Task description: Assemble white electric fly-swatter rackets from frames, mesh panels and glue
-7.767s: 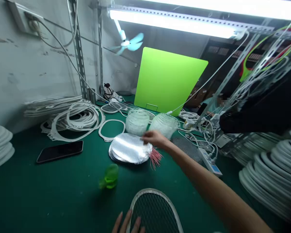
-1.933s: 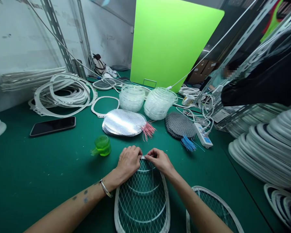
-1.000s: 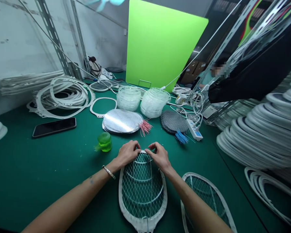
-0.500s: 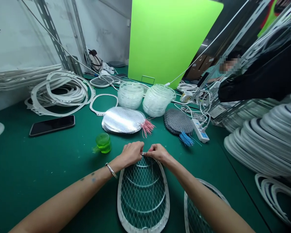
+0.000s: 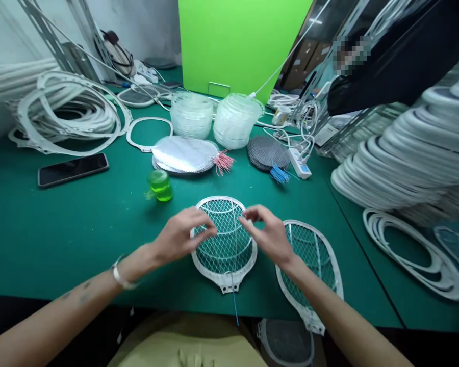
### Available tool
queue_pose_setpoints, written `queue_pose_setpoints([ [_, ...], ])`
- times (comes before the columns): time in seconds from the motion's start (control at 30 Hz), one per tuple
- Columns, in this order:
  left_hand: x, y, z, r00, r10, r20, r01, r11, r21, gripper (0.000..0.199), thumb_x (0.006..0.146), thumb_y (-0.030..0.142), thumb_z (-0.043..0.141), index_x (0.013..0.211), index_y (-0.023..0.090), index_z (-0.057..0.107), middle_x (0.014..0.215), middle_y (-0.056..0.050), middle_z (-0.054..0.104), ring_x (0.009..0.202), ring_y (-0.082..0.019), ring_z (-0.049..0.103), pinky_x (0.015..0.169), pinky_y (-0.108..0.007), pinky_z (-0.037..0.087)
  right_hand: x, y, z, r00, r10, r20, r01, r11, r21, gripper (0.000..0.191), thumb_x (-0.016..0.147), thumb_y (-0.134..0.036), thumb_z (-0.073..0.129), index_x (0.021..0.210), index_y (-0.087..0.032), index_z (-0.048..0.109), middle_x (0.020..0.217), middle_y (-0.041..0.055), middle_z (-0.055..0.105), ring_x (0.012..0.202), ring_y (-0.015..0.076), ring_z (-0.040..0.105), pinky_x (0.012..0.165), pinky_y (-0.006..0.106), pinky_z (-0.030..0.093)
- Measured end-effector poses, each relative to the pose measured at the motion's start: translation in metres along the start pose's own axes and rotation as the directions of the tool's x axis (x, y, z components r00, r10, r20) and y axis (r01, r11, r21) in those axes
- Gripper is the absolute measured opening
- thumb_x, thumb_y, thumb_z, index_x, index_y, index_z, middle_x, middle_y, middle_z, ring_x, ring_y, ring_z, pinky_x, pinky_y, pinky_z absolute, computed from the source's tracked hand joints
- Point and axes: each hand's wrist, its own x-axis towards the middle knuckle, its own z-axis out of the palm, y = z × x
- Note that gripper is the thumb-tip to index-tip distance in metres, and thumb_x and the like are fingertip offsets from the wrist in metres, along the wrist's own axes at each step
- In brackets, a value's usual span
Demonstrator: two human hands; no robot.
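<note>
Materials logged: matt plastic, shiny wire
We record a smooth white plastic racket frame (image 5: pixel 225 279), strung with glossy metal wire mesh (image 5: pixel 229 245), on a matt green bench mat (image 5: pixel 61 229).

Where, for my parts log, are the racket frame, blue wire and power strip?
Racket frame (image 5: pixel 225 282): head view, white neck.
Blue wire (image 5: pixel 235 306): head view, below the frame.
Power strip (image 5: pixel 300 164): head view, white casing.

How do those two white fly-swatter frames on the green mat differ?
The frame under the hands lies straight, neck toward the person, trailing a blue wire; the frame to its right lies slanted, no wire showing. The left hand and right hand are over the first, not the second. Both have white rims and diamond wire mesh.
</note>
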Motion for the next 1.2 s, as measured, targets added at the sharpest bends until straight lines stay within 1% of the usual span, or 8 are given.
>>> queue_pose_setpoints([
  [0.03,-0.018,0.005,0.005,0.99,0.14,0.025,-0.14,0.99,-0.026,0.019,0.096,0.037,0.055,0.099,0.023,0.067,0.102,-0.002,0.067,0.098,-0.016,0.06,0.085,-0.028,0.045,-0.028,-0.001,-0.001,0.998,-0.064,0.008,0.064,0.998,0.004,0.015,0.092,-0.036,0.06,0.091,-0.021,0.065,0.093,0.004,0.07,0.09,0.0182,0.061,0.081,0.031,0.046],
  [0.1,-0.046,0.013,0.019,0.952,0.303,0.042,-0.303,0.953,0.008,0.018,0.096,0.033,0.056,0.108,0.024,0.066,0.108,-0.004,0.067,0.101,-0.018,0.059,0.085,-0.031,0.045,-0.079,0.0,0.002,0.941,-0.337,0.012,0.337,0.94,-0.054,0.008,0.093,-0.024,0.06,0.093,-0.021,0.067,0.086,0.003,0.071,0.084,0.0177,0.062,0.074,0.031,0.045],
  [0.17,-0.062,0.015,0.035,0.937,0.348,0.036,-0.35,0.934,0.078,0.018,0.098,0.025,0.052,0.111,0.022,0.064,0.11,-0.005,0.067,0.102,-0.019,0.06,0.085,-0.033,0.046,-0.114,0.003,0.011,0.882,-0.469,0.05,0.472,0.874,-0.115,0.015,0.093,-0.015,0.058,0.104,-0.02,0.067,0.091,0.0034,0.073,0.083,0.0173,0.061,0.071,0.031,0.044],
  [0.23,-0.065,0.014,0.046,0.933,0.359,0.038,-0.361,0.925,0.12,0.021,0.099,0.017,0.046,0.11,0.02,0.064,0.107,-0.006,0.068,0.099,-0.018,0.061,0.083,-0.032,0.048,-0.131,0.005,0.022,0.851,-0.52,0.081,0.525,0.833,-0.173,0.024,0.094,-0.013,0.056,0.116,-0.02,0.065,0.101,0.0046,0.073,0.088,0.018,0.062,0.073,0.032,0.045],
  [0.53,-0.057,0.013,0.038,0.862,0.455,0.222,-0.498,0.842,0.209,0.029,0.098,0.01,0.042,0.123,0.014,0.058,0.111,-0.009,0.068,0.098,-0.02,0.062,0.083,-0.033,0.054,-0.128,0.005,0.029,0.838,-0.53,0.131,0.545,0.799,-0.254,0.026,0.094,-0.017,0.056,0.119,-0.022,0.065,0.104,0.0043,0.074,0.091,0.0184,0.063,0.078,0.035,0.045],
  [0.63,-0.058,0.013,0.035,0.844,0.483,0.231,-0.53,0.816,0.229,0.03,0.098,0.011,0.044,0.125,0.013,0.056,0.109,-0.011,0.068,0.098,-0.021,0.063,0.083,-0.034,0.054,-0.128,0.006,0.028,0.836,-0.53,0.141,0.548,0.803,-0.233,0.029,0.094,-0.017,0.056,0.122,-0.022,0.064,0.104,0.0034,0.074,0.091,0.0185,0.062,0.078,0.036,0.045],
  [0.83,-0.06,0.014,0.041,0.874,0.432,0.222,-0.478,0.846,0.234,0.035,0.097,0.009,0.042,0.129,0.017,0.054,0.107,-0.01,0.066,0.095,-0.02,0.061,0.081,-0.034,0.054,-0.125,0.007,0.027,0.842,-0.515,0.162,0.539,0.817,-0.203,0.026,0.095,-0.017,0.055,0.118,-0.021,0.065,0.101,0.004,0.074,0.09,0.0179,0.062,0.079,0.036,0.045],
  [1.2,-0.06,0.025,0.048,0.935,0.308,0.176,-0.344,0.907,0.241,0.033,0.094,0.004,0.041,0.117,0.019,0.059,0.102,-0.008,0.063,0.089,-0.019,0.059,0.072,-0.031,0.052,-0.123,0.006,0.026,0.852,-0.486,0.194,0.519,0.835,-0.184,0.024,0.094,-0.017,0.057,0.116,-0.022,0.066,0.101,0.0042,0.074,0.091,0.0178,0.062,0.082,0.036,0.045],
])
